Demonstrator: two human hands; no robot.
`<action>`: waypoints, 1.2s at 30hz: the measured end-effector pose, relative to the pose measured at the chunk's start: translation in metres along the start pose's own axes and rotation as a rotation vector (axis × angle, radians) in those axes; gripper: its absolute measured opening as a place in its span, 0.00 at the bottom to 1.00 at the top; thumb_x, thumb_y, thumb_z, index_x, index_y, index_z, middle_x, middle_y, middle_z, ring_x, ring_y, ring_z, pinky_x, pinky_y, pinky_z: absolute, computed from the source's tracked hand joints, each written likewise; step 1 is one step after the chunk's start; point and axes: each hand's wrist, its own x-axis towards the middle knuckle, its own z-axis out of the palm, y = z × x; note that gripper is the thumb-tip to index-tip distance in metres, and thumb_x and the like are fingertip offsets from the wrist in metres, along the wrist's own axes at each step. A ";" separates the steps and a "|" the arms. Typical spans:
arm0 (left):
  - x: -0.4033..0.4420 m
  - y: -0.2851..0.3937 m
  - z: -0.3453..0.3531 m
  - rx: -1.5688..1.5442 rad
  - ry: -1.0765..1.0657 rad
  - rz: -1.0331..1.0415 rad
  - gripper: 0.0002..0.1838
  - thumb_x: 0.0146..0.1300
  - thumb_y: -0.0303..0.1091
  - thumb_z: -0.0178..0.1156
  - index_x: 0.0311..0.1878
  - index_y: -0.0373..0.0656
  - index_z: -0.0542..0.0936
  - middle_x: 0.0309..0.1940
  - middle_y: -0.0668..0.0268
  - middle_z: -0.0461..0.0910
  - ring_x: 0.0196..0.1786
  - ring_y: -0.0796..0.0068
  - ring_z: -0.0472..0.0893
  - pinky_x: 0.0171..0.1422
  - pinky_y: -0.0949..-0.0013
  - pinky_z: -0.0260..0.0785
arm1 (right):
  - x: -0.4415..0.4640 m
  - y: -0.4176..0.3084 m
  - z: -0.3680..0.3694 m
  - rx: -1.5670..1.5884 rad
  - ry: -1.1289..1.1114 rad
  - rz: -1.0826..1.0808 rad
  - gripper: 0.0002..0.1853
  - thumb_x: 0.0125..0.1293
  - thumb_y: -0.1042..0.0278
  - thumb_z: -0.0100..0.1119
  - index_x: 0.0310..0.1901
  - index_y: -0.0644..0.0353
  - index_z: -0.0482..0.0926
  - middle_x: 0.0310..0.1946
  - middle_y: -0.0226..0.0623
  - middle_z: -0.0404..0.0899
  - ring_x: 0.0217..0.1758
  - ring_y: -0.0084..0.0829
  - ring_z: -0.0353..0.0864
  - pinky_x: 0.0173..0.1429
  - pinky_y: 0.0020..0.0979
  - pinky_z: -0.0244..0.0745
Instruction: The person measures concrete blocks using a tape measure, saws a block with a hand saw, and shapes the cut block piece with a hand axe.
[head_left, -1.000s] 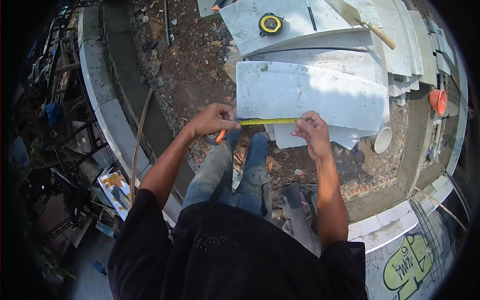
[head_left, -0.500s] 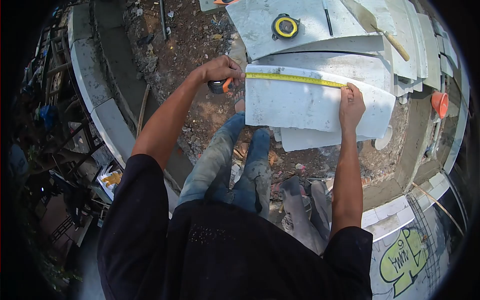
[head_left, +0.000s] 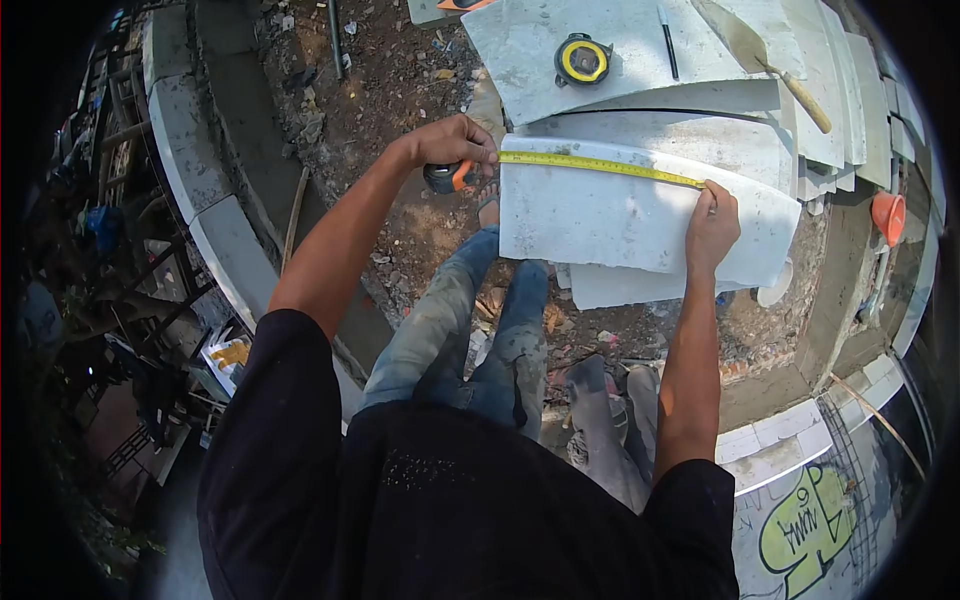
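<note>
A yellow tape measure blade (head_left: 600, 166) stretches across the upper part of a pale, curved-edged slab (head_left: 610, 220). My left hand (head_left: 452, 142) pinches the blade at the slab's left edge, with the orange and black tape case (head_left: 450, 177) hanging just under the fingers. Closed on the blade's other end, my right hand (head_left: 713, 228) rests over the right part of the slab. Above, on another slab, lie a second, yellow and black tape measure (head_left: 583, 60), a dark marker (head_left: 669, 48) and a trowel with a wooden handle (head_left: 797, 98).
More slabs (head_left: 850, 110) are stacked at the upper right. An orange bucket (head_left: 888, 217) stands by the right trench. Rubble-strewn soil (head_left: 400, 60) lies at the upper left, beside a pale block kerb (head_left: 235, 255). A person's grey-clad legs (head_left: 598, 425) show below.
Both hands have moved up onto the slab since the earliest frame, and more blade is out between them. Over the last half second, the scene has shifted slightly right and down.
</note>
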 end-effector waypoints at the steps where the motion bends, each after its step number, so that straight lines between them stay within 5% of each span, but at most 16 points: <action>1: 0.000 -0.001 0.000 0.001 0.000 -0.003 0.12 0.69 0.38 0.69 0.46 0.40 0.90 0.36 0.68 0.91 0.38 0.83 0.85 0.46 0.73 0.75 | 0.000 0.005 0.000 0.002 -0.001 0.002 0.09 0.72 0.72 0.60 0.50 0.56 0.86 0.41 0.40 0.83 0.40 0.39 0.85 0.45 0.39 0.80; 3: -0.002 -0.003 0.000 -0.038 -0.015 0.012 0.12 0.69 0.38 0.70 0.47 0.40 0.90 0.36 0.68 0.91 0.39 0.84 0.85 0.46 0.73 0.75 | 0.004 0.023 -0.002 -0.093 0.167 0.082 0.09 0.72 0.73 0.59 0.49 0.59 0.85 0.41 0.42 0.83 0.41 0.42 0.85 0.46 0.40 0.80; 22: 0.002 0.004 -0.004 0.023 -0.032 0.006 0.11 0.71 0.37 0.66 0.46 0.40 0.89 0.36 0.70 0.90 0.37 0.84 0.84 0.44 0.73 0.76 | 0.012 0.048 -0.017 -0.246 0.163 0.122 0.10 0.70 0.73 0.57 0.48 0.57 0.85 0.41 0.44 0.82 0.43 0.48 0.84 0.49 0.45 0.79; 36: 0.000 0.003 -0.001 -0.011 -0.018 0.047 0.14 0.73 0.43 0.66 0.46 0.41 0.89 0.31 0.70 0.88 0.34 0.84 0.84 0.42 0.72 0.75 | 0.003 0.034 -0.001 -0.160 0.184 0.154 0.08 0.68 0.74 0.60 0.47 0.58 0.85 0.43 0.40 0.84 0.46 0.43 0.85 0.51 0.40 0.79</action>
